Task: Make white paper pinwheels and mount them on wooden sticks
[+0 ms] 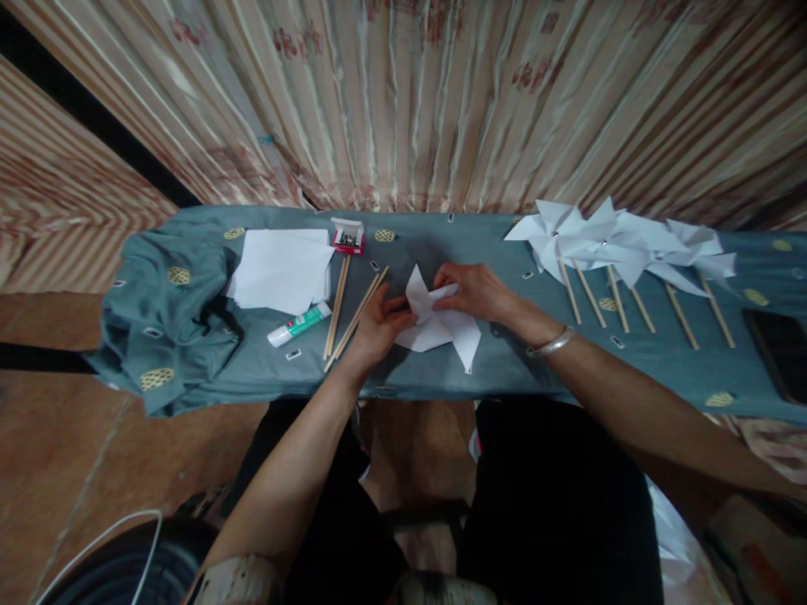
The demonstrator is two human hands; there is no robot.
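Note:
A white paper pinwheel (pixel 435 329) without a stick lies in front of me at the middle of the cloth-covered table. My right hand (pixel 470 291) pinches one of its blades, curling the paper inward toward the centre. At its left side, my left hand (pixel 382 322) has its fingers closed on the paper's edge; the exact grip is partly hidden. Beside the left hand lie loose wooden sticks (pixel 358 317). A green and white glue stick (pixel 298 325) rests farther left.
A stack of white paper sheets (pixel 281 267) and an open red box of metal pins (pixel 348 238) stand at the back left. Several finished pinwheels on sticks (pixel 605 244) lie to the right. A dark phone (pixel 778 353) sits at the far right, and a corrugated curtain (pixel 403 109) hangs behind.

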